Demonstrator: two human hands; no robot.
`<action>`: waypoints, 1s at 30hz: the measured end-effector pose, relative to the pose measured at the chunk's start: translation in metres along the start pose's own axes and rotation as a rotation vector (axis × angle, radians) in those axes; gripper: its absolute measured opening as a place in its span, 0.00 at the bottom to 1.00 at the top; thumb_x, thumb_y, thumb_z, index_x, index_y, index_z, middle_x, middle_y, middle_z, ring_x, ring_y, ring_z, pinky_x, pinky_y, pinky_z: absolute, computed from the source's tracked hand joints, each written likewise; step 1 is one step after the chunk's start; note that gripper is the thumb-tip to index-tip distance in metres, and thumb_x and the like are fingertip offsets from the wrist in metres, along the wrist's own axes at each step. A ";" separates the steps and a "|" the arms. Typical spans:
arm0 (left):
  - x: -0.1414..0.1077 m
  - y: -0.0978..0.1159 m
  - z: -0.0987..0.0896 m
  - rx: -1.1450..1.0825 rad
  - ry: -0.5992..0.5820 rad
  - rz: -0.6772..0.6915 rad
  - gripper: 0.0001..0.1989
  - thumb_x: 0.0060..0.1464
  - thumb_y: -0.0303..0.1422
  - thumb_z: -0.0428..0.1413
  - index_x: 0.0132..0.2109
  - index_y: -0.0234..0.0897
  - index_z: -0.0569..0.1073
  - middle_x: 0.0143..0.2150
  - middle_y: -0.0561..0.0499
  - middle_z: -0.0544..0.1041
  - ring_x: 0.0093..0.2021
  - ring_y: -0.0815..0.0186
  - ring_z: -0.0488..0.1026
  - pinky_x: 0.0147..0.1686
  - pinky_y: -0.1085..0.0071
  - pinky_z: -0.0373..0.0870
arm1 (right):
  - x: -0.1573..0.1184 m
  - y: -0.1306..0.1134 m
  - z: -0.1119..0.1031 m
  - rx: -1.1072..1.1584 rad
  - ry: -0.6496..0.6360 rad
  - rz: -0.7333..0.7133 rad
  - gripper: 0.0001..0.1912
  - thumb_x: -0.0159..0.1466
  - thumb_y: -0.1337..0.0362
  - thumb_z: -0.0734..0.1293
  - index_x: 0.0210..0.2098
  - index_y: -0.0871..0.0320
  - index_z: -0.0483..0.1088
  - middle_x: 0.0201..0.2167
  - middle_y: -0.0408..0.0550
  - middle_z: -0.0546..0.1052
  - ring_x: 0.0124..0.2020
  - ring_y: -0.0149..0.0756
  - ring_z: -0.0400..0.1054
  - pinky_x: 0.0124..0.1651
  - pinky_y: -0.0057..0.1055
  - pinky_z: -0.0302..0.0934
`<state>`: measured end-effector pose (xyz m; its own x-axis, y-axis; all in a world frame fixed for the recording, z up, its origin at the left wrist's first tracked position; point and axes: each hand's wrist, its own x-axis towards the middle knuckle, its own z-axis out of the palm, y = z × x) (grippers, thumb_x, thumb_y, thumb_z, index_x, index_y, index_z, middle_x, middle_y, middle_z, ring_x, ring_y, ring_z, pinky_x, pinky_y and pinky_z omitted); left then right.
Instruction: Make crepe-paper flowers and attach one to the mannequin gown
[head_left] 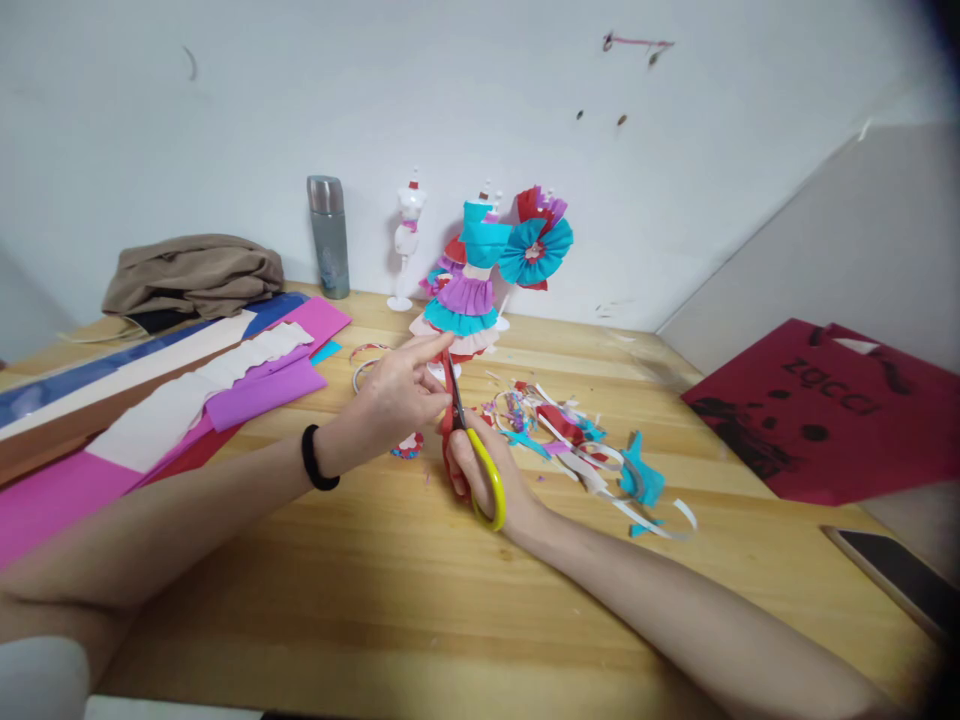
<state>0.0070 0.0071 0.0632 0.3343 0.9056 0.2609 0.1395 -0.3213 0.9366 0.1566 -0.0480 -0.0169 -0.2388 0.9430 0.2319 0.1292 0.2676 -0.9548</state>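
Observation:
Yellow-handled scissors (491, 485) are gripped in my right hand (487, 465), blades pointing away from me. A narrow strip of red crepe paper (448, 440) runs along the blades and down beside my right fingers. My left hand (405, 385), with a black band on its wrist, pinches the upper part of this strip. Just beyond the hands stands a small dress form (472, 290) in a tiered turquoise, purple and pale pink paper dress. Behind it to the right, another form wears a turquoise paper rosette (536, 252). The left fingers partly hide the strip's top end.
Paper scraps and ribbon pieces (577, 440) lie right of my hands. Colored crepe sheets (262, 390), a brown cloth (195, 270) and a grey bottle (328, 240) are at left. A bare white form (409, 235) stands behind; a red bag (817, 410) and phone (900, 575) are right.

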 end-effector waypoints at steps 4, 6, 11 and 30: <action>0.001 -0.004 -0.001 -0.017 -0.012 0.039 0.38 0.42 0.17 0.57 0.64 0.26 0.68 0.66 0.30 0.65 0.26 0.80 0.73 0.22 0.82 0.70 | 0.000 -0.002 0.001 -0.008 0.002 0.016 0.22 0.68 0.41 0.59 0.38 0.54 0.61 0.18 0.34 0.62 0.14 0.25 0.55 0.16 0.23 0.52; 0.001 -0.007 -0.001 -0.026 -0.017 0.061 0.37 0.43 0.18 0.57 0.63 0.30 0.69 0.66 0.32 0.66 0.27 0.80 0.73 0.22 0.83 0.70 | 0.000 -0.005 0.001 -0.026 0.006 0.034 0.23 0.67 0.40 0.59 0.37 0.54 0.61 0.17 0.34 0.62 0.13 0.25 0.54 0.15 0.23 0.51; 0.002 -0.010 -0.001 -0.019 -0.010 0.052 0.37 0.42 0.18 0.57 0.63 0.30 0.70 0.63 0.33 0.68 0.27 0.79 0.74 0.21 0.82 0.70 | -0.001 -0.011 0.002 -0.052 0.016 0.049 0.24 0.66 0.38 0.60 0.35 0.54 0.60 0.17 0.34 0.62 0.13 0.25 0.56 0.16 0.23 0.52; -0.002 -0.007 -0.001 -0.065 -0.086 -0.042 0.41 0.44 0.18 0.57 0.68 0.26 0.62 0.27 0.54 0.76 0.23 0.74 0.72 0.21 0.80 0.65 | 0.000 0.006 0.005 0.171 -0.026 0.053 0.25 0.66 0.38 0.59 0.37 0.55 0.61 0.24 0.37 0.67 0.15 0.23 0.58 0.17 0.22 0.55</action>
<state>0.0046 0.0073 0.0562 0.4083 0.8901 0.2026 0.0953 -0.2623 0.9603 0.1528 -0.0468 -0.0235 -0.2616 0.9486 0.1780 -0.0227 0.1783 -0.9837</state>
